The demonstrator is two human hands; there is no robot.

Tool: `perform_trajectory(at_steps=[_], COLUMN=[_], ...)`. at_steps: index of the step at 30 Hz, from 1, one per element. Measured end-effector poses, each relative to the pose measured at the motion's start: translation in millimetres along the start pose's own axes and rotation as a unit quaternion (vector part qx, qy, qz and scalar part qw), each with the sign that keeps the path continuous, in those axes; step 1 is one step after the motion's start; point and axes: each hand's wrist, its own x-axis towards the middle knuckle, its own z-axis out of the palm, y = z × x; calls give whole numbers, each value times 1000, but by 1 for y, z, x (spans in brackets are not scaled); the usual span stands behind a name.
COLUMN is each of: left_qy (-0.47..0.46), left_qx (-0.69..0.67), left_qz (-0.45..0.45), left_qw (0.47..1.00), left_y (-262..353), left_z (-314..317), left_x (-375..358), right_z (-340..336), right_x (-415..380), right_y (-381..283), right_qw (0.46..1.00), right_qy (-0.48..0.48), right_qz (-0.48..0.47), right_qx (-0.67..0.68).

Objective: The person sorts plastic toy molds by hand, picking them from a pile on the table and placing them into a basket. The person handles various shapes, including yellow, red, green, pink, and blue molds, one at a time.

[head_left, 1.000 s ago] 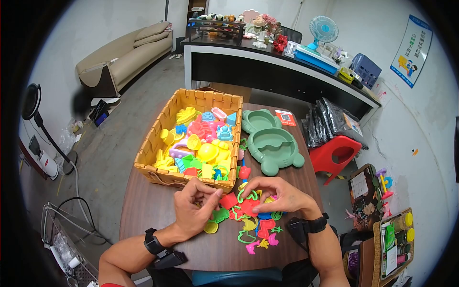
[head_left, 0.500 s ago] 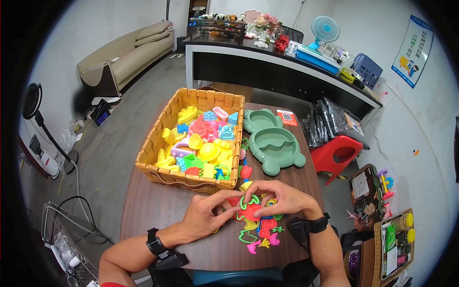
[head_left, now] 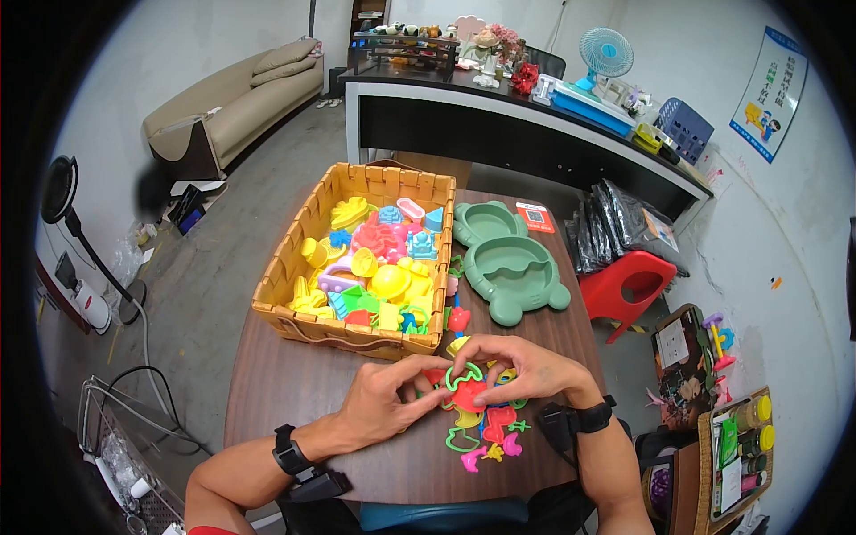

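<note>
Our right grip (head_left: 535, 370): fingertips pinched on thin green plastic outline cutter (head_left: 450, 382). Left grip (head_left: 379, 397): fingertips at cutter's 9 o'clock edge; whether it pinches too, we cannot tell. Step, we judge: handling cutter two-handed over flat red plastic piece (head_left: 468, 398); next move calls for steady pinch. At 5 o'clock, loose red plastic mould (head_left: 500, 423) among small pieces on brown wood-look surface (head_left: 294, 401). At 11, tan woven basket (head_left: 294, 323): yellow dome (head_left: 390, 283), blue castle mould (head_left: 422, 246), more toys. At 1, sage-green animal-shaped plate (head_left: 506, 314), moulded hollows showing.
</note>
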Motion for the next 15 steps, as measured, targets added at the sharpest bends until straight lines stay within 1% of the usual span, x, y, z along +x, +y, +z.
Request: perform_trajectory(at_steps=[4, 7, 10, 15], left_qy=[1, 6, 11, 13], left_qx=[3, -6, -13, -15], left_qz=[-6, -9, -7, -3], left_qw=[1000, 1000, 1000, 1000], left_y=[-1, -1, -7, -3], left_z=[0, 0, 1, -1], left_x=[0, 0, -1, 1], right_z=[2, 1, 2, 0], right_x=[0, 1, 1, 0], right_y=[-3, -2, 2, -2], right_qw=[999, 999, 999, 999], right_qy=[5, -2, 13, 10], right_qz=[-15, -8, -15, -3], right_qx=[29, 39, 34, 38])
